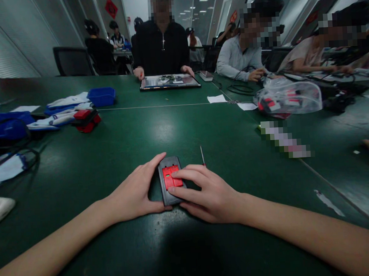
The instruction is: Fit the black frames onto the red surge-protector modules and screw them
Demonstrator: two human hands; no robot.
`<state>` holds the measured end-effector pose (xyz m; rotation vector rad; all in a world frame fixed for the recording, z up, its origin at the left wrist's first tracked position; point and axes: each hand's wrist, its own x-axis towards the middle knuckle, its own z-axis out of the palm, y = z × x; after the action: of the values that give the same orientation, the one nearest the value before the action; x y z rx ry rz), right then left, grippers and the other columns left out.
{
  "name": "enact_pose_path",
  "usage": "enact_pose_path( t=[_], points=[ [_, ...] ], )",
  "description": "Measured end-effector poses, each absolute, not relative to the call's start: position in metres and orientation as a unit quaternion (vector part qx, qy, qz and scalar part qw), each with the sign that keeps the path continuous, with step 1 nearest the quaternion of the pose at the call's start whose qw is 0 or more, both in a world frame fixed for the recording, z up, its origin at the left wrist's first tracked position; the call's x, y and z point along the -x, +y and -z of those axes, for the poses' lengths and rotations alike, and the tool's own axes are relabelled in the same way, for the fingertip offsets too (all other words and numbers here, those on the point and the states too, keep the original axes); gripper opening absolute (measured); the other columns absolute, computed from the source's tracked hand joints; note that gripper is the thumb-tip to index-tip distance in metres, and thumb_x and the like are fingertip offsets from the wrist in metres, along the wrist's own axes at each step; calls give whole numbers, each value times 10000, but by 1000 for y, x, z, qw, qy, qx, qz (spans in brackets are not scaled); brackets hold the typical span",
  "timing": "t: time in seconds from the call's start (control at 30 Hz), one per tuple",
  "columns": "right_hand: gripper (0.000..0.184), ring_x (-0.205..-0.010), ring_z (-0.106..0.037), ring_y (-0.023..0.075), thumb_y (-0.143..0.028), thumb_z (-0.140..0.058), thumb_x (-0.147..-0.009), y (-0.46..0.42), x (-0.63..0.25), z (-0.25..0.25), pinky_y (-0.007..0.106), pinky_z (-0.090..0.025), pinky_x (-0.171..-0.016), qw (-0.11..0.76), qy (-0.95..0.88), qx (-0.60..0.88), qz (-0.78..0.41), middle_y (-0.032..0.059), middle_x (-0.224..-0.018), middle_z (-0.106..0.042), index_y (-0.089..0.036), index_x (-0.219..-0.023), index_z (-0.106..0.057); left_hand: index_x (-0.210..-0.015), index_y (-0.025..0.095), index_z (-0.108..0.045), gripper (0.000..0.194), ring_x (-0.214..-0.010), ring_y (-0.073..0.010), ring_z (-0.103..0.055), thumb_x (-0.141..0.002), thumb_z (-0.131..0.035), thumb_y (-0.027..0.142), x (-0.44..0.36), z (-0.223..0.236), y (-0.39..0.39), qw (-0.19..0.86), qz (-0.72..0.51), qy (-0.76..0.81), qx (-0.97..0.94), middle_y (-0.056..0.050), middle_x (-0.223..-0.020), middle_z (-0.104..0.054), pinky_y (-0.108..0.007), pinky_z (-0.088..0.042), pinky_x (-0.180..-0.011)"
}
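Currently, the left hand (132,193) is pinching a gray handheld device (169,182). Atop it, the spread right hand (211,191) is touching a red panel (177,182).

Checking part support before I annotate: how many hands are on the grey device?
2: the left hand along its left side, thumb by the near edge; the right hand over its right side, fingertips at the red panel.
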<state>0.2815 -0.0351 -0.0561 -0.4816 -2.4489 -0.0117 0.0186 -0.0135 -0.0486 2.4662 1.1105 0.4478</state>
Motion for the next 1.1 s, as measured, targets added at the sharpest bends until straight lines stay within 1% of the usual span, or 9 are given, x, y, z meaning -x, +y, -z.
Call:
enact_pose_path(
  t=[0.2,0.3,0.37,0.43,0.57,0.67,0.9,1.0,1.1],
  points=[
    [363,-1269,-524,302,-251,-529,-999,-34,-282,58,494,-499,-1037,305,-933,189,-25,200,-1392,-538,-151,-1346,-565,-1567,189,-246,1053,-1326,-385,-549,-750,-813,537,-21,45,-13,204,-150,383,-888,-207,-1505,-503,-544,-464,-1090],
    [405,-1282,-523,309,-350,-509,-1029,-34,-283,58,498,-499,-1033,308,-932,187,-34,205,-1400,-541,-151,-1381,-530,-1579,198,-238,1111,-1372,-394,-507,-712,-840,545,-20,46,-12,208,-153,381,-888,-202,-1540,-469,-559,-443,-1117],
    [478,-1300,-521,313,-417,-485,-1041,-34,-283,57,498,-497,-1038,308,-928,201,-53,209,-1431,-527,-152,-1439,-469,-1594,214,-219,1176,-1384,-403,-491,-673,-859,568,-18,47,-11,216,-149,381,-886,-196,-1561,-446,-568,-439,-1121],
    [537,-1333,-506,317,-432,-475,-1044,-34,-284,58,509,-485,-1058,307,-920,230,-76,216,-1475,-498,-151,-1495,-398,-1603,213,-199,1213,-1388,-416,-480,-659,-857,593,-15,48,-11,221,-145,380,-886,-202,-1572,-427,-583,-436,-1119],
    [635,-1425,-439,318,-421,-531,-1018,-33,-284,59,535,-420,-1135,300,-906,272,-125,226,-1552,-434,-141,-1546,-318,-1597,196,-219,1100,-1408,-416,-457,-745,-788,596,-13,48,-10,227,-146,378,-885,-205,-1583,-411,-597,-407,-1144],
    [647,-1447,-424,308,-413,-556,-1005,-33,-284,59,537,-390,-1164,301,-903,266,-151,217,-1566,-428,-150,-1547,-320,-1590,196,-239,1053,-1414,-408,-454,-774,-762,606,-14,47,-11,231,-150,379,-883,-199,-1582,-420,-590,-402,-1152],
    [602,-1405,-468,289,-403,-622,-973,-31,-285,58,526,-374,-1173,316,-891,263,-193,171,-1522,-492,-197,-1493,-400,-1591,203,-238,1078,-1397,-408,-471,-762,-749,665,-13,49,-10,222,-146,375,-888,-201,-1577,-426,-585,-409,-1145],
    [601,-1385,-482,288,-402,-653,-961,-30,-285,58,512,-400,-1150,331,-887,249,-201,165,-1499,-510,-211,-1479,-413,-1594,210,-234,1091,-1390,-408,-480,-754,-753,674,-12,49,-9,222,-145,373,-889,-197,-1574,-431,-572,-418,-1140],
    [620,-1367,-498,287,-389,-667,-955,-29,-285,58,496,-430,-1123,347,-886,233,-201,175,-1476,-524,-205,-1484,-399,-1605,219,-195,1116,-1366,-405,-502,-751,-761,663,-11,48,-9,223,-134,371,-891,-193,-1561,-439,-560,-443,-1117]
  ],
)
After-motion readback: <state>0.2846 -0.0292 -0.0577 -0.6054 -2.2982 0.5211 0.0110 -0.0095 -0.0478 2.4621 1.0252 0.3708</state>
